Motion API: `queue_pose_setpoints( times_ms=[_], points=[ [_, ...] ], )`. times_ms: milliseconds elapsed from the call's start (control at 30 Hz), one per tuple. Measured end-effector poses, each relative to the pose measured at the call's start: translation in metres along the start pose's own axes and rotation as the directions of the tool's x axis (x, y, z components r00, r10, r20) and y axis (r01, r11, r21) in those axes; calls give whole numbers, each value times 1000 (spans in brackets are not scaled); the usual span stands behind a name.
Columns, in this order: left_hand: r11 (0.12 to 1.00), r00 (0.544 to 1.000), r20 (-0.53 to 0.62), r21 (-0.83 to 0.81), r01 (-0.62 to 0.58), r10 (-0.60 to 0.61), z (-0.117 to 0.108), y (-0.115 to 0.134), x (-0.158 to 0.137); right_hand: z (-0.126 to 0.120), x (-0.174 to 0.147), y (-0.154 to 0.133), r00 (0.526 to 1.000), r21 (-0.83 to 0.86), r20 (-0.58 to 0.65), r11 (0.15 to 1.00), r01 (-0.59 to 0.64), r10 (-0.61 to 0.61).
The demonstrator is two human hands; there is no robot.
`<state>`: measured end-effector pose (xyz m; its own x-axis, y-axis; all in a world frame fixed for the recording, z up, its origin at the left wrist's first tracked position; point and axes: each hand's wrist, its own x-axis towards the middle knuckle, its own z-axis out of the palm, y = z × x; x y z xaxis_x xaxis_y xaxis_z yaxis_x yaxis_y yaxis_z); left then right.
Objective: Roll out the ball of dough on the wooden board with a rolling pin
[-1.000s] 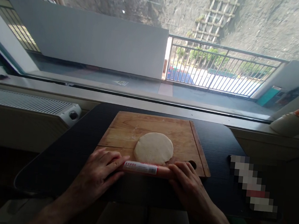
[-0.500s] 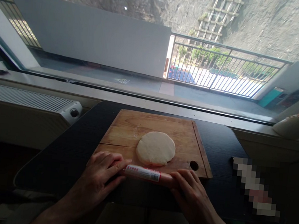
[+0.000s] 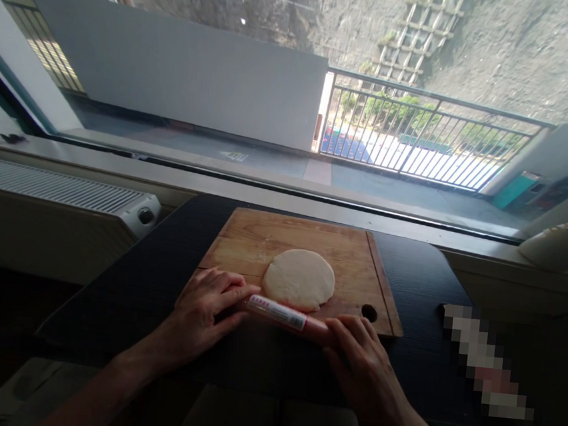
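A flat round of pale dough [image 3: 299, 278] lies on a wooden cutting board [image 3: 246, 236], its near edge slightly uneven. Just in front of it is a rolling pin [image 3: 277, 311] with a red and white printed label and a barcode. My left hand [image 3: 212, 306] is closed around the pin's left end, over the board's near left corner. The right end is in the grip of my right hand [image 3: 363, 354], by the board's front edge. The pin slants, with its left end farther from me. Both of its ends are hidden by my fingers.
The board rests on a black table [image 3: 418, 279]. A pixelated object [image 3: 485, 366] lies on the table's right side. Beyond the table run a window sill [image 3: 344, 212] and glass, with a white radiator [image 3: 60, 191] at left. A white item [image 3: 557, 246] stands at far right.
My left hand has moved forward and a little right with its end of the rolling pin, so the pin now slants. My right hand has shifted only slightly. The dough looks unchanged.
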<state>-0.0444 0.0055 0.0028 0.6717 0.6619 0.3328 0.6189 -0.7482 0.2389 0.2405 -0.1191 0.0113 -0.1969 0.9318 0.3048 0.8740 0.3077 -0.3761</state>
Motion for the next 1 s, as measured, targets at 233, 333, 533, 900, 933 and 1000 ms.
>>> queue_pose_setpoints(
  times_ms=[233,333,533,900,933,1000],
  points=[
    [999,1000,-2,30,19,-18,1,0,1,9,4,1,999,-25,-42,1000,-15,14],
    [999,1000,-8,44,19,-18,3,1,3,9,3,1,1000,-22,-21,1000,-6,5],
    [994,998,-49,96,50,-45,-3,5,1,-17,44,11,997,-20,26,997,73,-72],
    [831,896,-1,374,412,-443,-14,15,-6,13,176,74,996,-119,-44,989,-89,84],
    [832,890,32,371,412,-455,-12,24,-1,15,169,84,989,-129,-76,983,-132,123],
    [837,873,87,343,426,-480,-6,44,11,18,154,100,971,-144,-143,967,-211,191]
  ],
)
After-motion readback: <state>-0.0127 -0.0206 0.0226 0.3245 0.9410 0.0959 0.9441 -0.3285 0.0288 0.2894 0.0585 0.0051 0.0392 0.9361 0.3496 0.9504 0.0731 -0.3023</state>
